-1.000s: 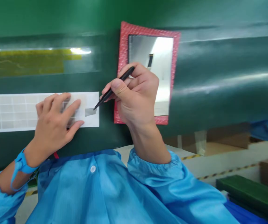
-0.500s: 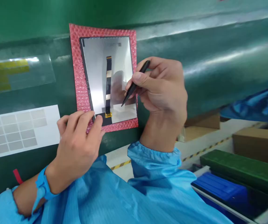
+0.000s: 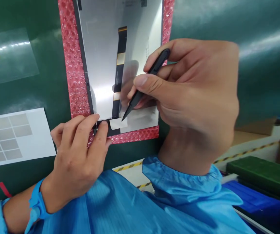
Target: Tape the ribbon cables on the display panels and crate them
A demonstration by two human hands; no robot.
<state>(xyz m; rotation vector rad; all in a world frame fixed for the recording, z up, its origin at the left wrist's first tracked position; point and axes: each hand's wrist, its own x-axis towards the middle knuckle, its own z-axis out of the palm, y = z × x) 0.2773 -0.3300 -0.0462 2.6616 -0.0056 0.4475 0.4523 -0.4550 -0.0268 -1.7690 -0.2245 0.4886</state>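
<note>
A display panel (image 3: 101, 48) lies silvery back upward on pink bubble wrap (image 3: 69, 61). A black flex cable (image 3: 119, 70) runs down its middle. My left hand (image 3: 78, 159) grips the panel's lower left corner, thumb on the dark bottom strip and fingers over the side edge. My right hand (image 3: 191, 94) is closed around black pointed tweezers (image 3: 143, 86) slanting down to the left. At their tip, a small white sticker (image 3: 117, 123) lies over the cable's lower end and the dark strip. Whether the sticker is stuck down I cannot tell.
Left of the panel lies a white sheet of grey rectangular stickers (image 3: 35, 126). Behind it is a clear film (image 3: 13, 66) with yellow pieces. The green table mat (image 3: 54, 94) ends near my body. Beyond its edge at lower right are green (image 3: 262, 172) and blue (image 3: 252, 195) containers.
The tweezers have moved down and left, bringing the white sticker over the gold end of the cable, now covered. My left hand stays at the corner. The view has come closer.
</note>
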